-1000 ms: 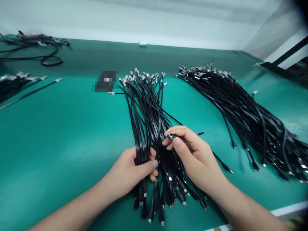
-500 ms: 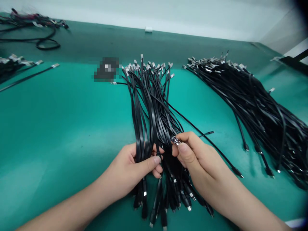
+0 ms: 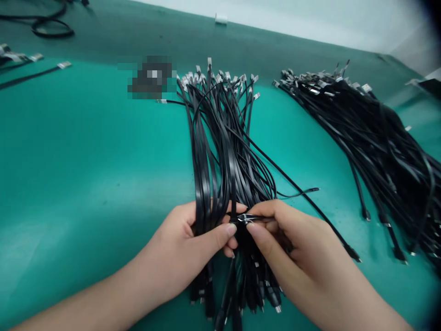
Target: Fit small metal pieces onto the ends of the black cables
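A bundle of flat black cables (image 3: 220, 156) with silvery plugs lies in the middle, and several of its strands pass through my left hand (image 3: 203, 230). Its thumb and fingers are closed on them, pinching one cable near a dark connector part. My right hand (image 3: 279, 230) holds a small shiny metal tool (image 3: 245, 219) between thumb and forefinger. The tool's tip meets the pinched cable just beside my left thumb. Below both hands the lower cable ends fan out, partly hidden by the fingers.
A large pile of black cables (image 3: 365, 133) lies on the right of the green table (image 3: 86, 151). More cables (image 3: 31, 78) are at the left edge, with a looped one (image 3: 53, 34) behind. A pixelated dark patch covers something at the back. A small white object (image 3: 221, 19) is by the wall.
My right hand has turned and brought the metal tool left and down, against the cable at my left thumb. My left hand keeps its grip. The whole view has shifted slightly.
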Tool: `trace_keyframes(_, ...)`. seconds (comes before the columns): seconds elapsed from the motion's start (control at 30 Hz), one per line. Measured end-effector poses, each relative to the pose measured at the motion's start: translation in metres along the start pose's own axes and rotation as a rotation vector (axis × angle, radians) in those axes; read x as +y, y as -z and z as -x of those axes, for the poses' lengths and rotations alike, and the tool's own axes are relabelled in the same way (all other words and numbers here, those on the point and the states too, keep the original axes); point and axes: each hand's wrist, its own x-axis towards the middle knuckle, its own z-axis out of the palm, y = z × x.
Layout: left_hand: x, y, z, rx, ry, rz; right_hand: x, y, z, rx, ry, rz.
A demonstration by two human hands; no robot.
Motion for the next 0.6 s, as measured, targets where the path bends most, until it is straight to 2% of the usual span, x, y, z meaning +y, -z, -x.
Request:
trace_keyframes(0.23, -0.0012, -0.0006, 0.0006, 0.004, -0.005, 0.019, 0.0015, -0.0029, 0.0017, 0.034, 0.018, 0.006)
trace_keyframes(0.6, 0.0006, -0.0019, -0.0004, -0.001, 0.004, 0.016, -0.0008, -0.0028, -0.0001, 0.008, 0.024, 0.021)
